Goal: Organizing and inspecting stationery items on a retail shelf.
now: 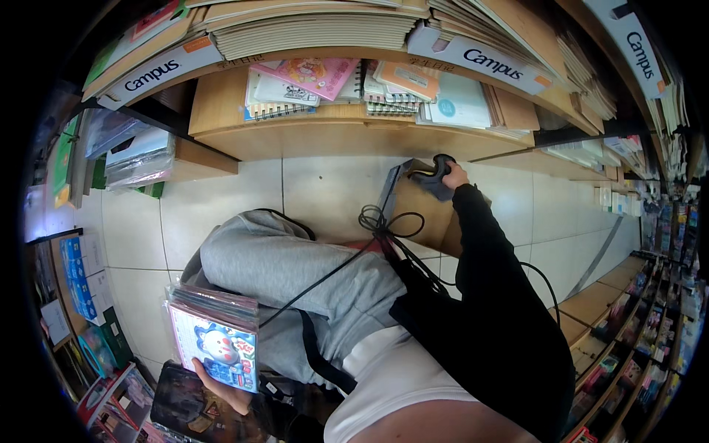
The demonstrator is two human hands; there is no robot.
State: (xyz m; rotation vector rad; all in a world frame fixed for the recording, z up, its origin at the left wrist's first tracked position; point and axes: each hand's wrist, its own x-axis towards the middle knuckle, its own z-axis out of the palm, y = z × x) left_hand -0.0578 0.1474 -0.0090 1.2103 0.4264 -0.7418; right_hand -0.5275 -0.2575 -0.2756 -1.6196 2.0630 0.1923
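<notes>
My left hand [224, 387] holds a stack of plastic-wrapped books [221, 340] with a blue and white cartoon cover, beside my bent knee in grey trousers. My right hand [455, 176] is closed around the handle of a dark handheld scanner [435, 180], over an open cardboard box [424, 213] on the tiled floor. Part of the scanner overlaps the inside of the box. A bundle of looped black cable [382, 224] hangs between the box and my body.
A wooden shelf [332, 133] with spiral notebooks [282, 99] stands ahead, under stacks of brown-covered notebooks [316, 33]. Wrapped goods [141, 158] sit at the left. A black case [188, 401] is at lower left, and display racks [626, 354] line the right.
</notes>
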